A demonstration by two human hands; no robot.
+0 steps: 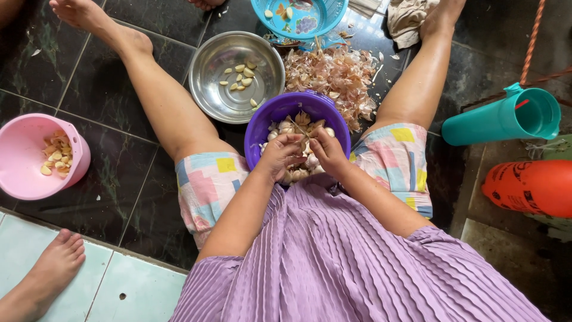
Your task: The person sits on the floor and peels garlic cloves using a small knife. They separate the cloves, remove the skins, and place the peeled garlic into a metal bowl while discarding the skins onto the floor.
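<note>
Head view, looking straight down at a person sitting on a dark tiled floor [119,197], legs spread. Landmark: the purple bowl [271,116], sitting between the thighs and holding unpeeled garlic [298,126]. Both hands are working over the near half of that bowl. The left hand [279,156] is curling closed, fingers pinching a clove [296,139] above the bowl's contents. The right hand [328,152] is closing too, fingertips meeting the left hand's at the same clove; a thin pale sliver, maybe a blade or a strip of skin, is sticking up from between them, too small to tell. Just beyond the purple bowl, to its far left and touching its rim, a steel bowl [214,89] is holding a handful of peeled cloves [241,74]. Beyond the purple bowl to the far right, a heap of papery skins [333,74] is lying on the floor, right against the rim. Farther out past the skins, a blue basket [322,21] is sitting with a few cloves inside. Well left of the purple bowl, a pink bowl [24,173] is holding more peeled cloves. Well right of it, a teal jug [494,119] is lying on its side, with an orange cylinder [530,188] nearer the camera. Another person's foot [56,262] is resting on pale tiles, near left of the purple bowl.
</note>
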